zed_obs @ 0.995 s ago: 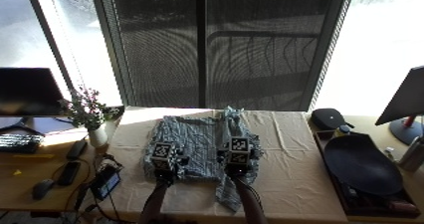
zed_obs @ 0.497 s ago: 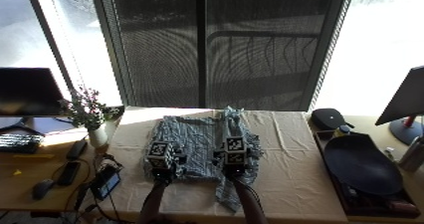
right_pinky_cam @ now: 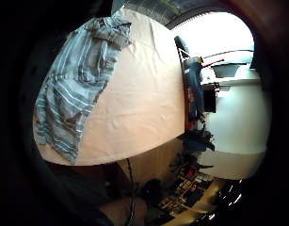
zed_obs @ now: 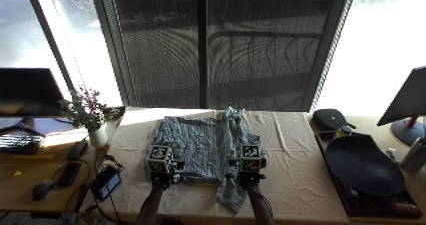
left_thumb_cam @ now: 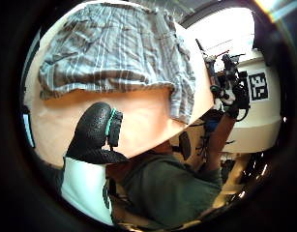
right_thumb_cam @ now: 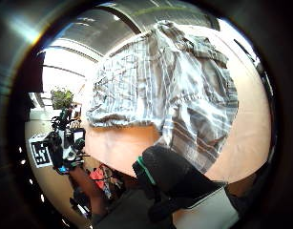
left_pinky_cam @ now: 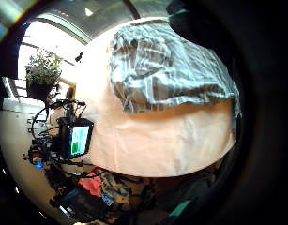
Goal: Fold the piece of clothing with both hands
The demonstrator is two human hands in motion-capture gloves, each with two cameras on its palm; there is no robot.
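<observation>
A grey-blue striped shirt [zed_obs: 200, 140] lies spread on the cream-covered table [zed_obs: 299, 170], one part trailing toward the near edge. My left hand [zed_obs: 160, 171] hovers over the shirt's near left hem. My right hand [zed_obs: 247, 171] hovers over its near right side. Neither hand holds cloth. In the left thumb side palm view the left thumb [left_thumb_cam: 92, 133] sticks out over bare tablecloth, short of the shirt [left_thumb_cam: 114, 53]. The right thumb [right_thumb_cam: 172, 174] sits just clear of the shirt [right_thumb_cam: 170, 90] too. The little finger side views show the shirt [left_pinky_cam: 162, 65] [right_pinky_cam: 73, 89] lying flat and untouched.
A potted plant [zed_obs: 86, 112] stands at the table's left end, and a small lit screen [zed_obs: 106, 184] hangs by its left edge. A dark oval tray [zed_obs: 363, 167] and a black case [zed_obs: 329, 119] sit at the right. A monitor [zed_obs: 26, 92] is far left.
Both hands have drawn back a little toward the near edge of the table, and the right one has shifted slightly to the right. The shirt lies as before.
</observation>
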